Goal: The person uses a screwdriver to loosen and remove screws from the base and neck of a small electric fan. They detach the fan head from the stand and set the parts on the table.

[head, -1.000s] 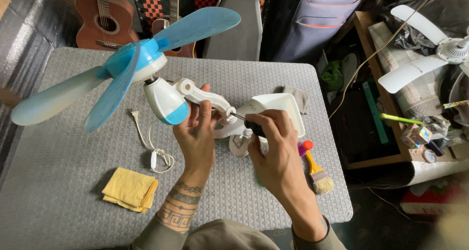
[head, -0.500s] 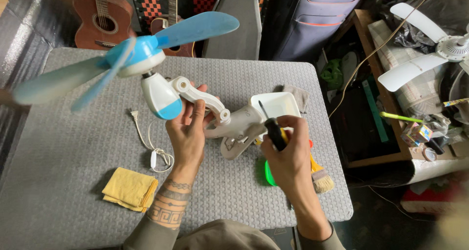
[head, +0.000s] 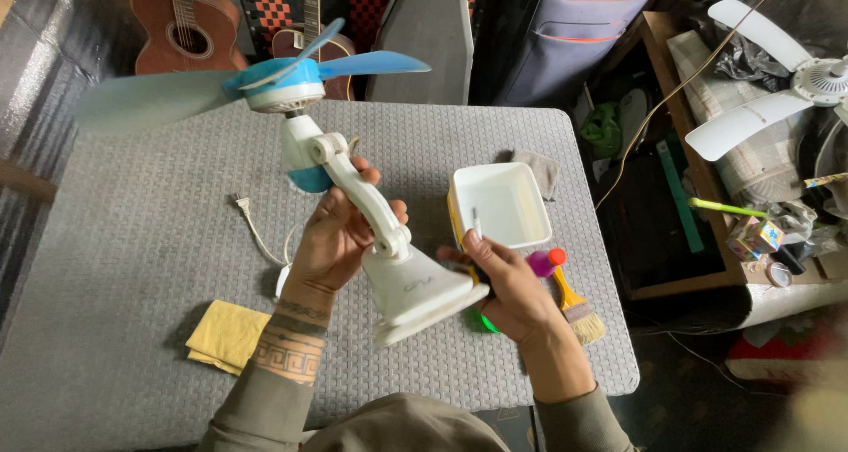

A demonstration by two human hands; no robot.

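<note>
A small blue-and-white fan [head: 296, 94] with blue blades is held above a grey table [head: 132, 266]. My left hand [head: 334, 235] grips its white jointed arm [head: 362, 196] from below. The fan's white cone-shaped base [head: 415, 297] points toward me. My right hand [head: 508, 293] holds a dark-handled screwdriver [head: 474, 231] beside that base, its shaft pointing up in front of a white square tub [head: 499, 205].
A folded yellow cloth [head: 225, 337] lies near the front left. A white cord with a plug [head: 252, 227] trails on the table. A paintbrush [head: 579, 315] and a green object lie by my right hand. Guitars, a suitcase and a white ceiling fan [head: 768, 72] surround the table.
The fan has been swung upright, its base turned toward me and its blades raised toward the far edge. My right hand took the screwdriver off the joint and lowered it beside the base.
</note>
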